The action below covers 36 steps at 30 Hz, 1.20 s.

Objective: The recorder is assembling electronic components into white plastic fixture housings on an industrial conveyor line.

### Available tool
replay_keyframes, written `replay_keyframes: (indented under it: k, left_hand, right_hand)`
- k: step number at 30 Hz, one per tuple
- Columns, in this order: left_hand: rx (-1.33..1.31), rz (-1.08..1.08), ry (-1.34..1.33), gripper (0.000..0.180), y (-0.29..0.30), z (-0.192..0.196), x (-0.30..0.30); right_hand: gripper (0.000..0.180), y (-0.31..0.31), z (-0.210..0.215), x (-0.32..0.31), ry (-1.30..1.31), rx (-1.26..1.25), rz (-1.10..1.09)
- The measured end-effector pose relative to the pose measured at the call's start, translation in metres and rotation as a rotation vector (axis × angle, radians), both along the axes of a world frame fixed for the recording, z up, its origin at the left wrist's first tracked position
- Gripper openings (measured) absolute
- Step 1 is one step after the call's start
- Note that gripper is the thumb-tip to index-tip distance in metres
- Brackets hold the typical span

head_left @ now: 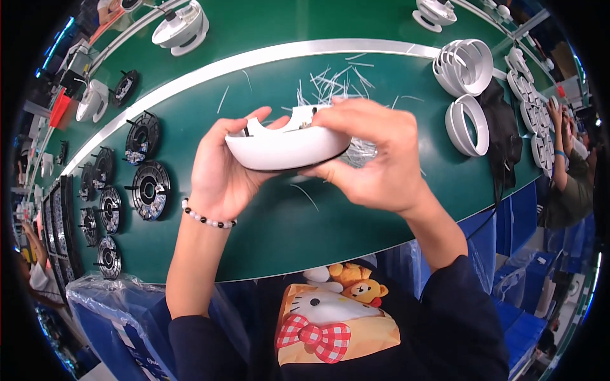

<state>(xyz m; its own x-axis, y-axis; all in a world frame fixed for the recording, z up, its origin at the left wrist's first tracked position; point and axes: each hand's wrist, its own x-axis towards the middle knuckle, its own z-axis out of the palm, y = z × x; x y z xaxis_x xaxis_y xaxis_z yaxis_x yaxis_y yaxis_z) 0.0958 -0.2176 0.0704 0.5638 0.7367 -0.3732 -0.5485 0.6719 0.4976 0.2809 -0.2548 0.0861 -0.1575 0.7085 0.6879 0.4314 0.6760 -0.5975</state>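
Both my hands hold a white rounded plastic housing tilted above the green table. Along its lower edge runs a dark rim, and its top side has a curved cutout. My left hand cups the left end, fingers partly hidden behind it. With thumb below and fingers over the top, my right hand grips the right end. Small parts show inside near the right fingers, too small to name. Behind the housing lies a loose pile of thin white strips, and a clear plastic piece shows beside my right hand.
Several round black bases with circuit parts stand at the left. White rings are stacked at the right beside a black cloth or bag. A white rail crosses behind; white assembled units stand beyond it. Another person's arm is far right.
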Motion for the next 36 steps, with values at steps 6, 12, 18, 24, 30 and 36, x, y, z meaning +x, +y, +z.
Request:
replay_keyframes:
  k: [6,12,18,24,30,36]
  left_hand:
    - [-0.096,-0.031,-0.184,0.038,-0.004,-0.018,-0.006]
    - [-0.136,-0.015,-0.174,0.039,-0.001,-0.004,-0.011]
    - [0.450,0.244,0.463,0.040,-0.008,0.007,0.007]
    - [1.323,0.317,0.603,0.043,-0.016,-0.002,-0.008]
    - [1.436,0.325,0.814,0.039,-0.011,0.008,-0.007]
    - [1.941,0.368,1.068,0.037,0.033,0.019,0.037]
  right_hand:
    - [0.031,0.009,0.006,0.001,0.004,-0.078,0.088]
    - [0.037,0.007,0.007,-0.001,-0.074,-0.084,0.114]
    - [0.035,0.003,-0.006,0.005,0.292,-0.360,0.157]
    - [0.044,0.000,-0.021,0.007,0.598,-0.527,0.283]
    - [0.046,0.003,-0.033,0.015,0.625,-0.494,0.354]
    - [0.072,0.005,-0.016,0.052,0.304,-0.181,-0.134]
